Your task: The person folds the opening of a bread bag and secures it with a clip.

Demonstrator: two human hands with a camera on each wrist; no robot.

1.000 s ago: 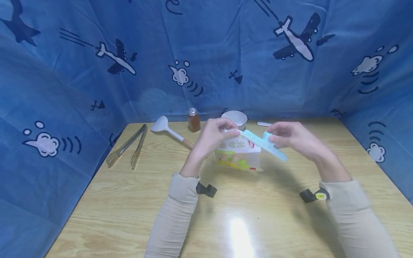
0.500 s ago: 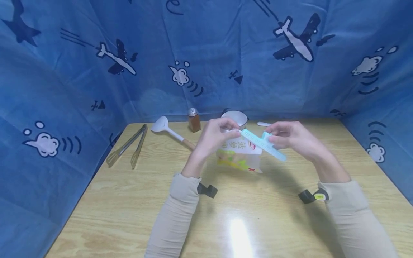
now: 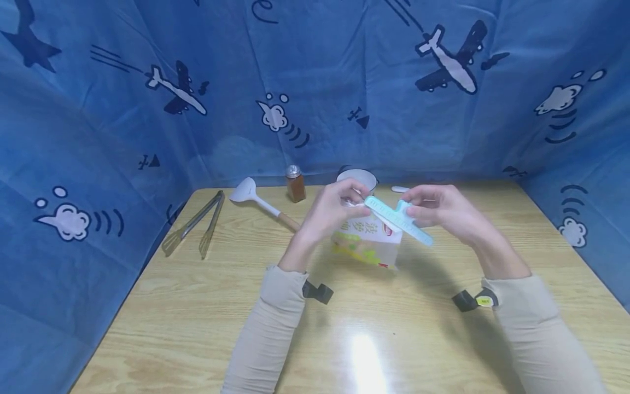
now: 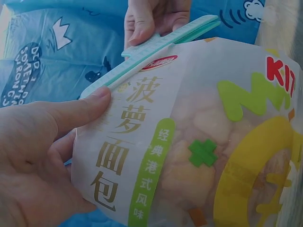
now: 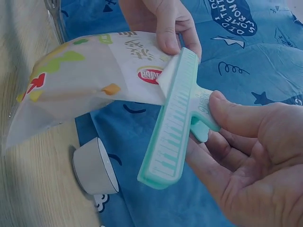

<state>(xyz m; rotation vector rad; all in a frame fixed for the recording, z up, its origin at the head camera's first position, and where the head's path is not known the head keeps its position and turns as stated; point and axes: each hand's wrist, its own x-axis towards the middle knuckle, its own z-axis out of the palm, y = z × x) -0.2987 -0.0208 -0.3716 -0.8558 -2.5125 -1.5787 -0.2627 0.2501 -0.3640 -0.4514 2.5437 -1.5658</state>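
Observation:
My left hand [image 3: 327, 210] grips the top corner of a printed plastic bread bag [image 3: 366, 246], thumb over its front near the mint-green bag clip [image 3: 400, 220]. Through the bag's clear part, pale bread pieces [image 4: 199, 118] show. The clip is long, with a piano-key pattern, and slants down to the right along the bag's top edge. My right hand [image 3: 445, 210] pinches the clip's handle between thumb and fingers. In the right wrist view, the bag's white edge [image 5: 168, 78] meets the clip's upper half, while its lower end sticks out past the bag. Bag and clip are held above the table.
Behind the hands stands a white bowl [image 3: 358, 176]. A spice shaker [image 3: 296, 185], a white spatula [image 3: 263, 202] with wooden handle and metal tongs [image 3: 197, 221] are at the back left. A white handle [image 3: 402, 189] lies at the back. Blue curtains [image 3: 315, 82] border the table [image 3: 197, 328].
The clip has shifted slightly left over the bag's top edge, and the bag has tilted a little. Both hands keep their holds and have drawn slightly closer together.

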